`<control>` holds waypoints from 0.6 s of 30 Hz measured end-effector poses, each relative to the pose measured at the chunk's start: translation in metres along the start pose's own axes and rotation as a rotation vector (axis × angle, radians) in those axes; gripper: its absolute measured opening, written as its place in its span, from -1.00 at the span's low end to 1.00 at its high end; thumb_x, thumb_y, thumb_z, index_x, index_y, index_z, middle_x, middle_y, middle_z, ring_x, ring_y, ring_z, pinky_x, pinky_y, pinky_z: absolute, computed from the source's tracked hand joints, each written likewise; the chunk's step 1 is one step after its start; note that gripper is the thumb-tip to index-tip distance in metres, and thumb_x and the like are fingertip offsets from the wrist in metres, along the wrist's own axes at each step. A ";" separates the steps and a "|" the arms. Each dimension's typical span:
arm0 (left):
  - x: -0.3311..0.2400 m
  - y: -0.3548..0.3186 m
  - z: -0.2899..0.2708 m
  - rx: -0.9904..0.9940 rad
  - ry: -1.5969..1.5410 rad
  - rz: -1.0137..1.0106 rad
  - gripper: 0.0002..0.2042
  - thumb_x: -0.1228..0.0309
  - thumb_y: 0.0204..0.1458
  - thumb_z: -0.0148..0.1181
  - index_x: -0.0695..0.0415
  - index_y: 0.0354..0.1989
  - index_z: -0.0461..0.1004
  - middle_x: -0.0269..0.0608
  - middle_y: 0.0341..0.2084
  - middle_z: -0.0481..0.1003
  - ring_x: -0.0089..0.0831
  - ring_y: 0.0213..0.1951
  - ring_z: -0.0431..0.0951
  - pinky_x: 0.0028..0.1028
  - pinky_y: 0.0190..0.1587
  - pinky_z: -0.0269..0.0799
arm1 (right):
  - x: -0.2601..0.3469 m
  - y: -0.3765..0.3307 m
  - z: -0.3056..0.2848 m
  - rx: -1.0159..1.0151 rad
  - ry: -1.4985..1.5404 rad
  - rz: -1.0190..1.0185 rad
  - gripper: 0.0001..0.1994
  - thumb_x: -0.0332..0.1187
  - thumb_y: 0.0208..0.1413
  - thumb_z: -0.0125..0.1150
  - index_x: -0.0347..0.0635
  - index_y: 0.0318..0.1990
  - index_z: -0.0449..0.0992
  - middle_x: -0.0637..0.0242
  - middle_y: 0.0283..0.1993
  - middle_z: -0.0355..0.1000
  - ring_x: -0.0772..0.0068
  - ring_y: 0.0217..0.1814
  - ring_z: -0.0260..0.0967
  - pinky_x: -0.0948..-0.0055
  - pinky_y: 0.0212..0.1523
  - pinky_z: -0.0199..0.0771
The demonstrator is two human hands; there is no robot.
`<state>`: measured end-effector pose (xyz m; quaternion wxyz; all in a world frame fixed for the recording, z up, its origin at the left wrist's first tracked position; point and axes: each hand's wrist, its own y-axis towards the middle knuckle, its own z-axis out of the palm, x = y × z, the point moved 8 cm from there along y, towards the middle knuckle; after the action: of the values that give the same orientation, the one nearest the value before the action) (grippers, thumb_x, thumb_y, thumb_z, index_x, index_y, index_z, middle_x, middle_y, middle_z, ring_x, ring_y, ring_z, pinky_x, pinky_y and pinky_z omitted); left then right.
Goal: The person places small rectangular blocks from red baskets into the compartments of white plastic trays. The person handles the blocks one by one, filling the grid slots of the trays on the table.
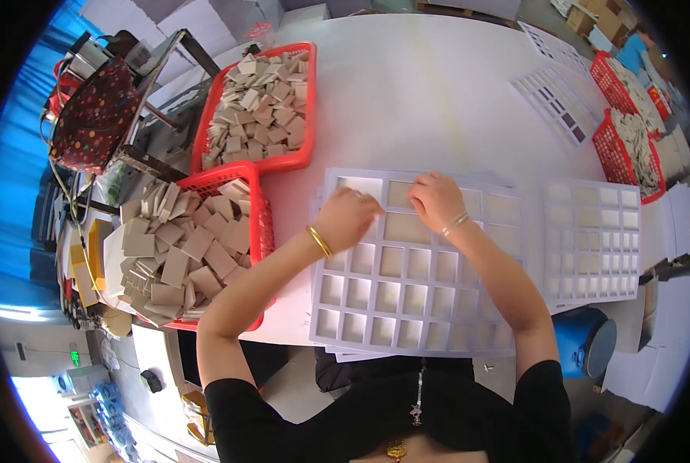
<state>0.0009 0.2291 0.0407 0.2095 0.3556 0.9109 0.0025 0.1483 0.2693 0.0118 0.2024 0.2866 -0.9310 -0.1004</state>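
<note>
A white sheet-like tray (347, 269) with rows of square and rectangular compartments lies in front of me, on top of other sheets whose edges show. Some compartments hold beige pieces. My left hand (348, 218), with a gold bangle at its wrist, is over the upper left compartments. Its fingers are curled together, and what they hold, if anything, is hidden. My right hand (436, 202) rests at the upper middle compartments, fingers bent down and pressed together. Anything between those fingertips is too small to make out.
Two red baskets (311, 116) full of beige tiles (198, 242) stand at the left. Another compartment tray (592, 241) lies to the right, with more trays (557, 104) at the far right. More red baskets (615, 154) stand beyond them. A blue drum (580, 339) is below the table's right edge.
</note>
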 end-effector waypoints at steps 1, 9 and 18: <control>0.017 0.005 -0.018 -0.068 0.055 -0.110 -0.83 0.55 -0.06 0.13 0.01 -0.29 0.54 -0.29 -0.26 0.55 -0.29 -0.16 0.52 -0.28 0.00 0.35 | 0.004 -0.003 -0.002 -0.008 -0.032 -0.044 -0.91 -0.49 -0.09 0.18 0.01 -0.46 0.53 0.44 -0.31 0.39 0.33 -0.18 0.34 0.27 -0.24 0.30; 0.283 0.009 -0.057 -0.121 0.221 -0.673 -0.77 0.49 -0.04 0.16 0.15 -0.16 0.53 -0.01 -0.14 0.52 -0.11 -0.06 0.51 -0.28 -0.02 0.42 | 0.002 -0.007 -0.002 0.070 0.038 0.016 -0.88 -0.51 -0.10 0.17 0.00 -0.42 0.53 0.43 -0.26 0.40 0.31 -0.17 0.34 0.26 -0.20 0.26; 0.402 -0.013 0.032 0.417 0.189 -0.799 -0.56 0.24 -0.18 0.33 0.12 -0.08 0.52 -0.03 -0.06 0.50 -0.10 0.00 0.47 -0.33 0.05 0.37 | 0.005 -0.013 -0.006 0.030 0.125 0.018 -0.87 -0.52 -0.06 0.15 -0.03 -0.36 0.50 0.42 -0.20 0.38 0.32 -0.18 0.35 0.28 -0.23 0.26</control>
<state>-0.2607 0.4756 -0.1437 0.0341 0.0091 0.9727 -0.2293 0.1538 0.2559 0.0149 0.2568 0.2869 -0.9205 -0.0666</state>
